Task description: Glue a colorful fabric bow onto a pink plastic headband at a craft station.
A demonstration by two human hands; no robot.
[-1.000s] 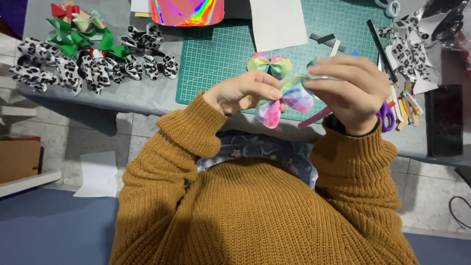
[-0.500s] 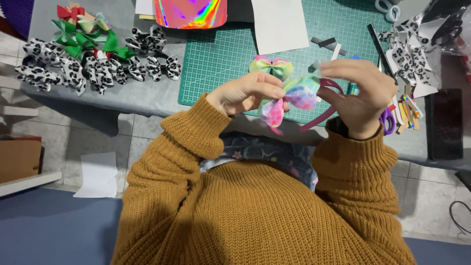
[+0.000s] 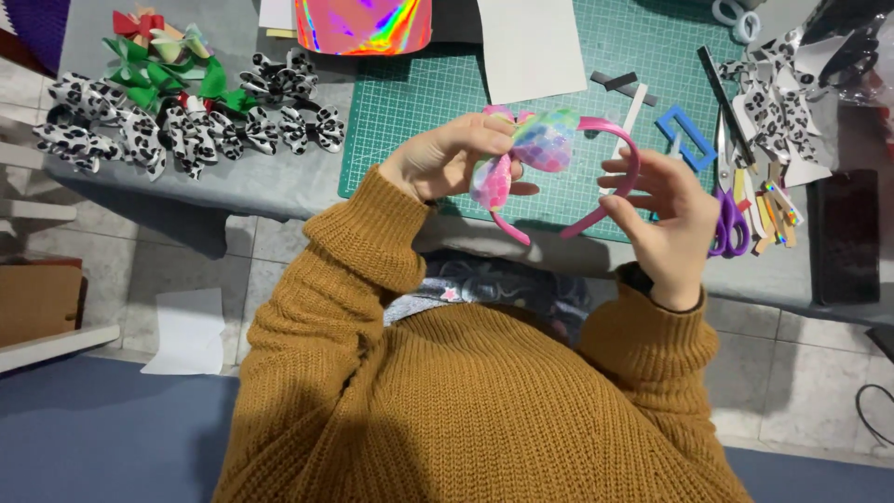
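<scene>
A pink headband [image 3: 622,149] with a pastel rainbow bow [image 3: 531,149] on it is held above the green cutting mat [image 3: 419,102]. My left hand [image 3: 447,158] pinches the bow and the band's left side. My right hand [image 3: 666,210] has its fingers spread around the band's right arm, touching it from below. Both sleeves are mustard knit.
A pile of black-and-white spotted bows [image 3: 186,130] and green and red bows [image 3: 158,65] lies at the table's left. Purple-handled scissors [image 3: 728,205], a blue frame piece [image 3: 684,135], white paper [image 3: 531,47], a shiny rainbow sheet [image 3: 363,23] and ribbon scraps [image 3: 778,102] lie around the mat. A dark phone [image 3: 846,237] rests at right.
The hands have drawn apart: my right hand slid off the bow to the band's right arm and opened its fingers. The pink headband now shows fully, with the bow turned toward the left.
</scene>
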